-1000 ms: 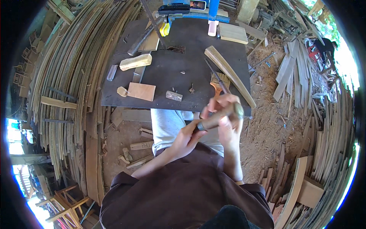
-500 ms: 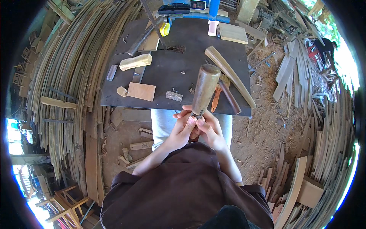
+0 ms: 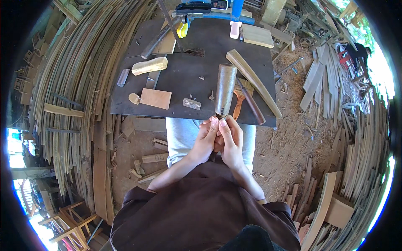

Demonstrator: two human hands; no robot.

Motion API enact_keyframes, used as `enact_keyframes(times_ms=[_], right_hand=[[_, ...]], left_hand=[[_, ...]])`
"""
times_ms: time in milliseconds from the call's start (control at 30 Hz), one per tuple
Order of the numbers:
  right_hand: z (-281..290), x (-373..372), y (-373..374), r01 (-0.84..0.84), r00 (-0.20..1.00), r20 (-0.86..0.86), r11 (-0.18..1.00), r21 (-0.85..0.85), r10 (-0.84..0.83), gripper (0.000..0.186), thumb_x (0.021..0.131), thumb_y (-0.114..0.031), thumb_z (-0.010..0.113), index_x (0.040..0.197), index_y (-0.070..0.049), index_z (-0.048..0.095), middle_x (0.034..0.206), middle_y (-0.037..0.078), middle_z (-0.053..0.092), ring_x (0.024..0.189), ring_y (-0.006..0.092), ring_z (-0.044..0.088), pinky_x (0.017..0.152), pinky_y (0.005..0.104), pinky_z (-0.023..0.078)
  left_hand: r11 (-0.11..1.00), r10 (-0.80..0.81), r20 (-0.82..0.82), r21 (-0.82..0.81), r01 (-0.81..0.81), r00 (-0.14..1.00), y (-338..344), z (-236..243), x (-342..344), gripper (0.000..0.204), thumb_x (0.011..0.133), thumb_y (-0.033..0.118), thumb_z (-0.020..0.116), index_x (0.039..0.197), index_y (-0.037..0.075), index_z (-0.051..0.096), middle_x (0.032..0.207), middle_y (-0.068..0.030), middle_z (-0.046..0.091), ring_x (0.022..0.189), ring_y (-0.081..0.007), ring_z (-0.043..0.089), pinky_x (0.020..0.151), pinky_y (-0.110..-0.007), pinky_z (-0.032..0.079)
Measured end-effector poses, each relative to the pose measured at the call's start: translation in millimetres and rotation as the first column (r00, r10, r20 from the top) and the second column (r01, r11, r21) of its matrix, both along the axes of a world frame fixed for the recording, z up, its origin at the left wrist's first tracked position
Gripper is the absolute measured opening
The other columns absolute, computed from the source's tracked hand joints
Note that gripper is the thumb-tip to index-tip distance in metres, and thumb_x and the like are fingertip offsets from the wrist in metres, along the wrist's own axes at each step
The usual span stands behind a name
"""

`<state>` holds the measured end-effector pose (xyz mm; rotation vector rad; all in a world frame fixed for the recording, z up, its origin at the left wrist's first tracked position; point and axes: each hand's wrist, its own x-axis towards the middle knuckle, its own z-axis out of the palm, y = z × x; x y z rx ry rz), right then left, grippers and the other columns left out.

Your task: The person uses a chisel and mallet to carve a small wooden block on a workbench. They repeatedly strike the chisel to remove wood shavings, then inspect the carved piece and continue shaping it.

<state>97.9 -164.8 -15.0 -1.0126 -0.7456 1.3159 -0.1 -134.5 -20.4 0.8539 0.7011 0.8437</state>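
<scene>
My left hand [image 3: 206,137] and my right hand [image 3: 230,139] are together just in front of the table edge, above my lap. Both close round the dark, narrow neck of a tool with a thick cylindrical handle [image 3: 226,89], thumbs side by side. The worn, grey-brown handle points up and away from me. My fingers hide the tool's lower part. Beyond it on the dark tabletop [image 3: 180,88] are a flat paintbrush [image 3: 238,104], a slim tool with a dark handle [image 3: 252,103] and a long wooden strip [image 3: 253,82].
On the table's left are a flat wooden board [image 3: 155,98], a pale wood block [image 3: 149,66] and a hammer-like tool [image 3: 159,42]. A blue clamp bar [image 3: 217,16] crosses the far edge. Stacked planks [image 3: 71,104] line the left; a person [image 3: 358,52] is far right.
The handle has swung more upright, moved slightly right and dropped away from me. My hands have drawn closer together, and the left fingers that stuck out are now folded in.
</scene>
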Motion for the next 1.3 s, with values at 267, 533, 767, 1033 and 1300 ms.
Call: enact_keyframes(times_ms=[267, 533, 767, 1033, 1300], right_hand=[[10.4, 13.8, 3.2, -0.049, 0.998, 0.048, 0.998, -0.028, 0.050, 0.030, 0.101, -0.027, 0.051, 0.103, 0.002, 0.060, 0.081, 0.002, 0.060, 0.072, 0.0045, 0.051, 0.066, 0.0195, 0.043], [10.4, 33.4, 12.6, -0.109, 0.986, -0.106, 0.976, 0.190, 0.131, 0.054, 0.101, -0.035, 0.042, 0.131, 0.010, 0.043, 0.115, 0.026, 0.060, 0.109, 0.0330, 0.060, 0.095, 0.0447, 0.047], [15.4, 43.1, 14.9, 0.009, 0.999, 0.037, 0.988, 0.151, -0.015, 0.039, 0.094, -0.013, 0.059, 0.124, 0.007, 0.044, 0.102, 0.020, 0.065, 0.094, 0.0265, 0.066, 0.086, 0.0375, 0.053], [14.1, 38.8, 17.9, 0.109, 0.989, 0.081, 0.984, 0.138, -0.121, 0.034, 0.097, -0.018, 0.055, 0.120, 0.006, 0.046, 0.102, 0.018, 0.065, 0.093, 0.0252, 0.067, 0.084, 0.0359, 0.053], [18.7, 44.2, 28.9, 0.154, 0.973, -0.211, 0.937, 0.313, -0.089, 0.041, 0.100, -0.019, 0.049, 0.134, 0.000, 0.035, 0.101, 0.012, 0.052, 0.093, 0.0218, 0.057, 0.088, 0.0411, 0.049]], left_hand=[[0.980, -0.125, 0.194, -0.126, 0.151, 0.973, 4.7, 4.8, -0.6, 0.046, 0.101, 0.050, 0.033, 0.075, 0.014, 0.040, 0.054, 0.0071, 0.030, 0.038, -0.0028, 0.023, 0.033, -0.022, 0.018], [0.552, -0.281, 0.798, -0.319, 0.770, 0.532, 28.8, -4.0, -17.6, 0.046, 0.097, 0.059, 0.032, 0.077, 0.018, 0.035, 0.059, 0.0096, 0.024, 0.042, 0.0007, 0.019, 0.033, -0.016, 0.012], [0.906, -0.399, 0.105, -0.111, 0.409, 0.911, 16.9, 3.0, -9.7, 0.044, 0.101, 0.049, 0.033, 0.097, 0.008, 0.048, 0.068, 0.0048, 0.039, 0.053, -0.0042, 0.032, 0.047, -0.021, 0.030], [0.945, -0.121, -0.241, 0.269, 0.186, 0.963, 7.5, 9.1, -11.4, 0.036, 0.103, 0.030, 0.043, 0.119, -0.001, 0.050, 0.080, -0.0007, 0.051, 0.068, -0.0046, 0.047, 0.059, -0.023, 0.040], [0.635, 0.278, -0.470, 0.744, 0.207, 0.838, 3.9, -14.6, -10.5, 0.035, 0.094, 0.017, 0.059, 0.122, -0.001, 0.050, 0.093, -0.0208, 0.066, 0.074, -0.0321, 0.068, 0.060, -0.038, 0.050]])
